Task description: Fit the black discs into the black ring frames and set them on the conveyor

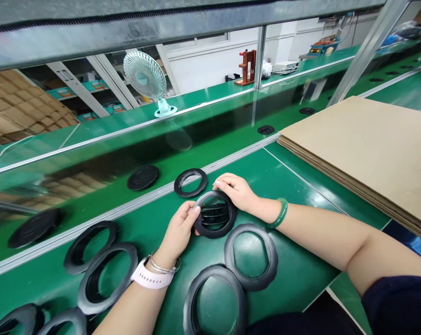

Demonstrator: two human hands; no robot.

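A black round air vent (232,215) with slats across its opening is held just above the green bench. My left hand (182,225) is closed on its left rim, thumb on top. My right hand (239,190) is closed at the upper right rim, fingers curled and pinched; part of its grip is hidden. Close by on the bench lie two open black rings (271,253), one nearer me (243,302). Behind the vent, another black ring (178,187) with something clear inside overlaps the metal rail.
Several more black rings (132,251) lie at the left. Black discs (143,177) sit on the green conveyor belt (217,149) beyond the metal rail (154,197). Flat cardboard sheets (367,149) are stacked at the right. A fan (145,74) stands behind the belt.
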